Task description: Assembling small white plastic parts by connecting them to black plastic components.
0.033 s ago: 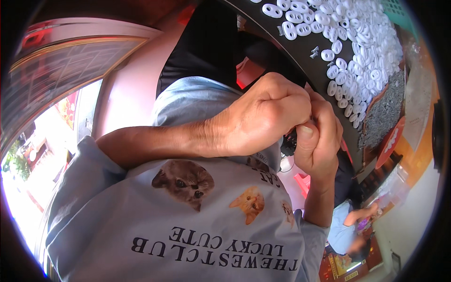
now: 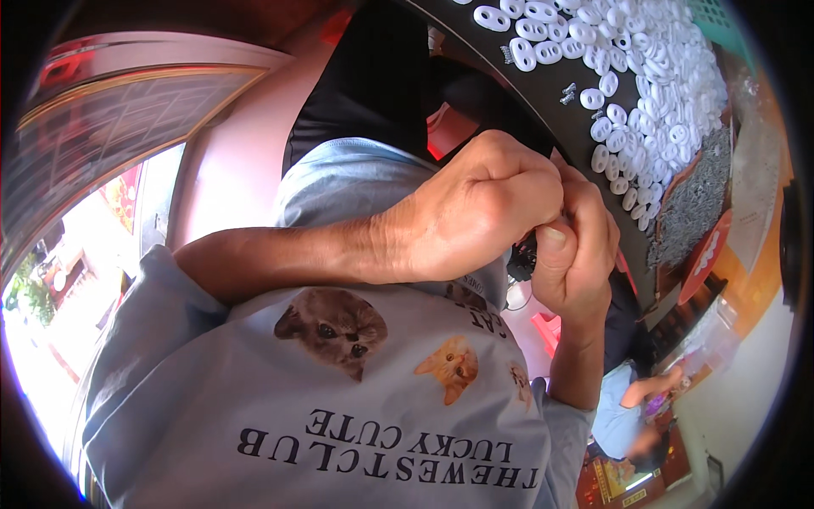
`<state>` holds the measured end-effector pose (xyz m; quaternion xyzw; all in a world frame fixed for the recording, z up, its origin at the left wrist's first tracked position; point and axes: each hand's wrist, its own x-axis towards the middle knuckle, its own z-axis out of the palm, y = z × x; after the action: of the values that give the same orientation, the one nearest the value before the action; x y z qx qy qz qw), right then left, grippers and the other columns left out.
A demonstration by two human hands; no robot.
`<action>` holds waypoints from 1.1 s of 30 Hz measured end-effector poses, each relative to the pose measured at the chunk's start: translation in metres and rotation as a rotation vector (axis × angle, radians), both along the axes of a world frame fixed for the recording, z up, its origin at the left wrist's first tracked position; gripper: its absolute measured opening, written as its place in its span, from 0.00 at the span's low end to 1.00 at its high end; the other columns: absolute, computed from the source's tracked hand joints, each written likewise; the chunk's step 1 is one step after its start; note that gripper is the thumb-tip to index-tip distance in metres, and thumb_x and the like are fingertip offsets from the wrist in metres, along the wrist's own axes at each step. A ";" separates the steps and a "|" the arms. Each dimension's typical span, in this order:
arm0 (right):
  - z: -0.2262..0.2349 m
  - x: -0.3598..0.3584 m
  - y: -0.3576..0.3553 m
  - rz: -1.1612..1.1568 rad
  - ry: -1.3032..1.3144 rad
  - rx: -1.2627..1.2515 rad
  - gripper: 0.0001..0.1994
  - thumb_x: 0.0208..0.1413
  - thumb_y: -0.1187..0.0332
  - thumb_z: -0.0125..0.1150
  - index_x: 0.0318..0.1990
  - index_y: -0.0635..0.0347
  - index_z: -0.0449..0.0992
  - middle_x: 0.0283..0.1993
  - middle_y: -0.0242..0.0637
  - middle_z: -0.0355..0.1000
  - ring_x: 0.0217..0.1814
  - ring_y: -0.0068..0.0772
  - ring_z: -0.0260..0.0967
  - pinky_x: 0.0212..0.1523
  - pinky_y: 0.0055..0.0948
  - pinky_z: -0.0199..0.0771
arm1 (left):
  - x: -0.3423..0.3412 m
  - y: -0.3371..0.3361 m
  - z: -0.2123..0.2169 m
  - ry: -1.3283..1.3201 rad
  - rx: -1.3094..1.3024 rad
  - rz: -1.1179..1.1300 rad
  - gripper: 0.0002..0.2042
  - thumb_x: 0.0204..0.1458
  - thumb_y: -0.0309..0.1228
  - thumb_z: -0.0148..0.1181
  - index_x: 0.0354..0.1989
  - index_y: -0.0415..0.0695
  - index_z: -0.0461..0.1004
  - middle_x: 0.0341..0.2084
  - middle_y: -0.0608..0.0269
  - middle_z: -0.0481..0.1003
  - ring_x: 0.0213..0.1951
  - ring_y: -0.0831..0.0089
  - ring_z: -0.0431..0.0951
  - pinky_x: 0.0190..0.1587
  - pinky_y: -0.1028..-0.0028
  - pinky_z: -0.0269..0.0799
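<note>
My left hand is closed, its back to the view and its fingers curled in against the other hand. Pressed up to it, my right hand is closed too, thumb bent against the curled index finger. Whatever sits between the fingertips is hidden by the knuckles. Both hands are held in front of my shirt, just off the edge of the dark table. Nearest to them on that table lie white oval plastic pieces with two holes, heaped thickly farther right. A few small metal springs lie apart from the heap.
A grey mound of small metal springs lies beyond the white pieces, beside a red rounded object. A green basket stands at the far right corner. Another person in light blue is at the lower right. A framed panel is on the left.
</note>
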<state>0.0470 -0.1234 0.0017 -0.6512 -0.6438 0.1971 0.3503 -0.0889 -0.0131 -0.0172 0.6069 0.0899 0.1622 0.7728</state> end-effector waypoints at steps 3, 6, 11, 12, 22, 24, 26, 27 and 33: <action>0.002 0.002 -0.002 0.009 -0.013 -0.003 0.14 0.61 0.61 0.53 0.35 0.66 0.65 0.29 0.44 0.65 0.23 0.46 0.64 0.25 0.39 0.63 | 0.000 0.001 0.003 0.071 -0.161 -0.042 0.08 0.52 0.20 0.48 0.26 0.28 0.71 0.24 0.56 0.70 0.19 0.79 0.63 0.20 0.77 0.56; 0.002 0.002 -0.001 0.015 -0.019 0.013 0.14 0.61 0.62 0.54 0.34 0.65 0.65 0.29 0.43 0.64 0.23 0.45 0.63 0.24 0.38 0.63 | 0.000 0.004 0.011 0.142 -0.341 -0.087 0.09 0.53 0.23 0.48 0.27 0.29 0.72 0.21 0.58 0.69 0.19 0.80 0.63 0.20 0.77 0.56; 0.004 0.005 0.003 0.006 -0.023 0.009 0.17 0.58 0.58 0.59 0.34 0.63 0.64 0.26 0.41 0.62 0.22 0.43 0.63 0.20 0.36 0.62 | 0.001 0.010 0.010 0.196 -0.393 -0.083 0.10 0.54 0.29 0.50 0.28 0.33 0.72 0.18 0.65 0.68 0.21 0.81 0.65 0.23 0.77 0.58; 0.004 0.007 0.004 0.016 -0.058 0.037 0.19 0.56 0.56 0.61 0.34 0.63 0.64 0.26 0.41 0.61 0.22 0.42 0.64 0.19 0.35 0.62 | 0.002 0.010 0.009 0.190 -0.388 -0.084 0.10 0.54 0.29 0.50 0.28 0.33 0.72 0.18 0.65 0.68 0.21 0.81 0.65 0.23 0.77 0.58; 0.010 0.013 -0.007 0.019 0.013 -0.035 0.23 0.58 0.48 0.55 0.40 0.63 0.66 0.27 0.38 0.63 0.21 0.35 0.63 0.19 0.32 0.61 | 0.004 0.008 0.005 0.137 -0.411 -0.097 0.12 0.56 0.33 0.48 0.25 0.37 0.69 0.16 0.65 0.66 0.21 0.79 0.64 0.26 0.77 0.59; 0.012 0.014 -0.012 -0.009 0.098 -0.054 0.21 0.61 0.50 0.52 0.40 0.64 0.66 0.27 0.37 0.63 0.21 0.32 0.61 0.19 0.30 0.59 | 0.005 0.008 0.006 0.134 -0.410 -0.090 0.12 0.56 0.33 0.48 0.24 0.37 0.69 0.16 0.65 0.66 0.21 0.79 0.64 0.26 0.77 0.59; 0.012 0.015 -0.014 -0.039 0.183 -0.073 0.19 0.63 0.53 0.49 0.41 0.64 0.67 0.27 0.37 0.63 0.21 0.29 0.59 0.19 0.28 0.57 | 0.006 0.007 0.007 0.141 -0.382 -0.103 0.12 0.55 0.33 0.48 0.24 0.37 0.69 0.16 0.65 0.66 0.21 0.79 0.64 0.26 0.77 0.59; 0.013 0.015 -0.015 -0.054 0.231 -0.066 0.16 0.63 0.57 0.49 0.40 0.64 0.67 0.27 0.37 0.63 0.20 0.27 0.58 0.19 0.27 0.56 | 0.007 0.007 0.007 0.140 -0.381 -0.106 0.12 0.55 0.33 0.48 0.24 0.37 0.69 0.16 0.65 0.66 0.21 0.79 0.64 0.26 0.77 0.59; 0.020 0.014 -0.033 -0.269 0.194 -0.070 0.10 0.63 0.67 0.48 0.39 0.66 0.69 0.27 0.33 0.65 0.22 0.19 0.57 0.22 0.20 0.55 | 0.013 0.002 0.004 0.101 -0.298 -0.154 0.12 0.57 0.31 0.46 0.22 0.39 0.66 0.16 0.66 0.65 0.22 0.80 0.63 0.28 0.78 0.58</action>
<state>0.0607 -0.1568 0.0220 -0.7212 -0.5066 0.2326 0.4112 -0.0758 -0.0108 -0.0129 0.4980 0.1050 0.0569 0.8589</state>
